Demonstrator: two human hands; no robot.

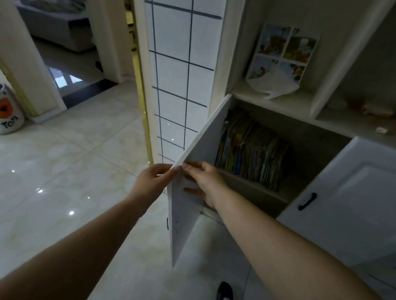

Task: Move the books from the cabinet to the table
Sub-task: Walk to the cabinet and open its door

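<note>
A white cabinet door (207, 138) stands swung open toward me. Behind it, a row of colourful thin books (251, 154) stands upright on the cabinet's shelf (255, 187). My left hand (153, 181) grips the door's top corner from the outer side. My right hand (204, 181) holds the same corner from the inner side, thumb along the edge and fingers spread on the inner face. No table is in view.
A picture sheet (282, 54) leans in the open shelf above. The neighbouring door (354, 202) with a black handle (306, 201) is closed. A tiled pillar (176, 77) stands left of the cabinet, a white bin (2, 110) on the glossy floor far left. My foot (225, 298) is below.
</note>
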